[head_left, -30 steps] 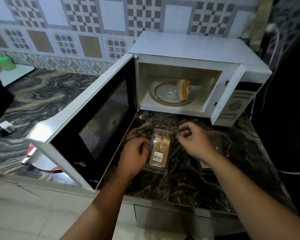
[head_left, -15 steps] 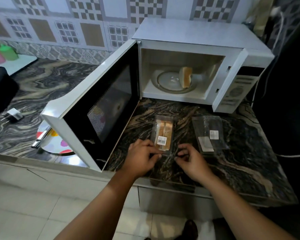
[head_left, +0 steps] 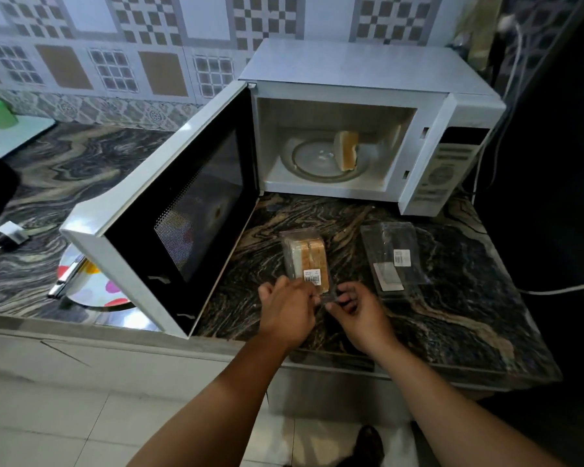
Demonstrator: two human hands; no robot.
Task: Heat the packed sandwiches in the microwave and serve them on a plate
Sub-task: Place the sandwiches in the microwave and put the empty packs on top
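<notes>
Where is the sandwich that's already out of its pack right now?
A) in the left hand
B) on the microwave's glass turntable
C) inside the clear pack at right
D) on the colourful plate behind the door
B: the unwrapped sandwich stands on the glass turntable inside the open microwave.

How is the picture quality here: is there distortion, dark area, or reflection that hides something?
Head view: wide-angle bending curves the counter edge and tilts the microwave; the right side is too dark to read; the open door's glass shows coloured reflections; the sandwich pack under both hands is sharp enough, its label unreadable.
</notes>
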